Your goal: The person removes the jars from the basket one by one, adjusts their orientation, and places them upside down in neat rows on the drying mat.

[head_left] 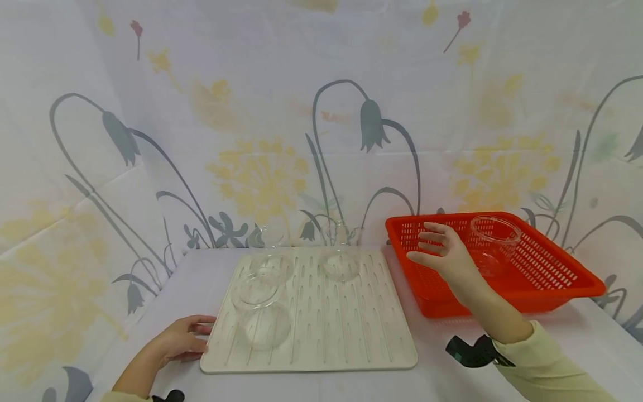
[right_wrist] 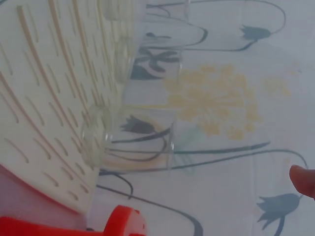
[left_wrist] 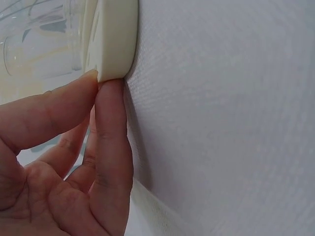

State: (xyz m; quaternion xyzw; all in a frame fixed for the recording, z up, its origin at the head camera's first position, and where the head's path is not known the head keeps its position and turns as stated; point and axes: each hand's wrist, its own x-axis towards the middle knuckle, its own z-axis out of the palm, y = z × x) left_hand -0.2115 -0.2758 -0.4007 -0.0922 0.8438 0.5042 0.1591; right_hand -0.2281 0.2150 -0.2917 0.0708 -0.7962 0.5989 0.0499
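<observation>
My left hand [head_left: 180, 339] is at the left edge of a cream ridged drying mat [head_left: 351, 335]. In the left wrist view, the thumb [left_wrist: 64, 110] and a finger pinch the mat's rim [left_wrist: 117, 39]. Three clear cups stand on the mat: one at the front left [head_left: 263, 329], one at the back left [head_left: 271, 267] and one at the back right [head_left: 340, 265]. Over the left side of a red plastic basket [head_left: 432, 304] my right hand [head_left: 444, 251] hovers with fingers apart, holding nothing. Another clear cup [head_left: 494, 254] is inside the basket, to the right of that hand.
A flower-printed cloth [head_left: 271, 111] hangs behind the table [head_left: 176, 279], which has a pale cover. The basket's raised rim [head_left: 562, 287] stands to the right of the mat. On the right forearm sits a black strapped device [head_left: 472, 353].
</observation>
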